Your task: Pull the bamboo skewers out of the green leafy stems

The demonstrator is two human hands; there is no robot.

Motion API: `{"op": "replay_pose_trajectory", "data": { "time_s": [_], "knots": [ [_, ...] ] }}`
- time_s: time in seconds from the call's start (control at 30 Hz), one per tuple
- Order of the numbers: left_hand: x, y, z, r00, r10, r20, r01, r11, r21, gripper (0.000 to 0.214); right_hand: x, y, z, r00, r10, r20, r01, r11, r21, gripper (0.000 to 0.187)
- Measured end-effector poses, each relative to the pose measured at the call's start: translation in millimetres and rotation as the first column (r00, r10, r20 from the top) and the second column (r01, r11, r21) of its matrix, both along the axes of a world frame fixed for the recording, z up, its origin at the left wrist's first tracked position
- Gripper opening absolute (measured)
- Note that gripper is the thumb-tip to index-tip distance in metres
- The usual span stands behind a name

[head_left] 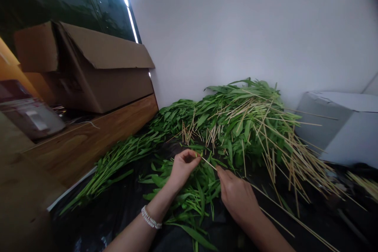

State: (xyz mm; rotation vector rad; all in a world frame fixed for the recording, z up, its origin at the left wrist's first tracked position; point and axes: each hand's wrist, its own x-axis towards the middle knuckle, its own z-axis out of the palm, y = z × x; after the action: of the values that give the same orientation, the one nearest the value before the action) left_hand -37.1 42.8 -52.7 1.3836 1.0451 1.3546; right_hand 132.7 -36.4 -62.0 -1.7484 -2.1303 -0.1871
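In the middle of the head view, my left hand (183,165) is closed in a pinch on a small piece of green stem (197,154). A white beaded bracelet (150,218) circles that wrist. My right hand (238,193) is closed around a thin wooden skewer (209,163), whose far end meets the left fingertips. Whether the tip has entered the stem is too small to tell. Loose long green leaves (191,204) lie beneath both hands on black plastic sheeting (118,204).
Leafy green stalks (177,112) are heaped against the white wall, many on wooden skewers (298,161) to the right. More stalks (109,167) lie at left. A cardboard box (115,82) stands on a wooden ledge (118,130). A white box (351,130) is at right.
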Motion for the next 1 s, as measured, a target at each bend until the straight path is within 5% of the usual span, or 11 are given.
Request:
{"op": "replay_pose_trajectory", "data": {
  "time_s": [0.17, 0.37, 0.63, 1.0],
  "knots": [
    [1, -2, 2.8, 0.996, 0.009, -0.089, -0.002, 0.997, 0.076, 0.02, 0, 1, 1.0, 0.999, 0.014, -0.045, -0.016, 0.999, -0.048, 0.043],
    [-1, -9, 15.8, 0.999, -0.028, 0.024, 0.029, 0.997, -0.066, 0.03, 0, 0, 2.0, 0.993, 0.028, -0.11, -0.031, 0.999, -0.024, 0.042],
    [-5, -4, 8.3, 0.995, -0.054, 0.088, 0.067, 0.985, -0.159, 0.024, -1, -1, 4.4, 0.996, 0.053, -0.069, -0.057, 0.997, -0.048, 0.043],
    [-3, -5, 10.4, 0.997, -0.08, 0.003, 0.079, 0.99, -0.113, 0.026, -2, -1, 6.1, 0.998, 0.045, -0.054, -0.05, 0.993, -0.104, 0.043]
  ]
}}
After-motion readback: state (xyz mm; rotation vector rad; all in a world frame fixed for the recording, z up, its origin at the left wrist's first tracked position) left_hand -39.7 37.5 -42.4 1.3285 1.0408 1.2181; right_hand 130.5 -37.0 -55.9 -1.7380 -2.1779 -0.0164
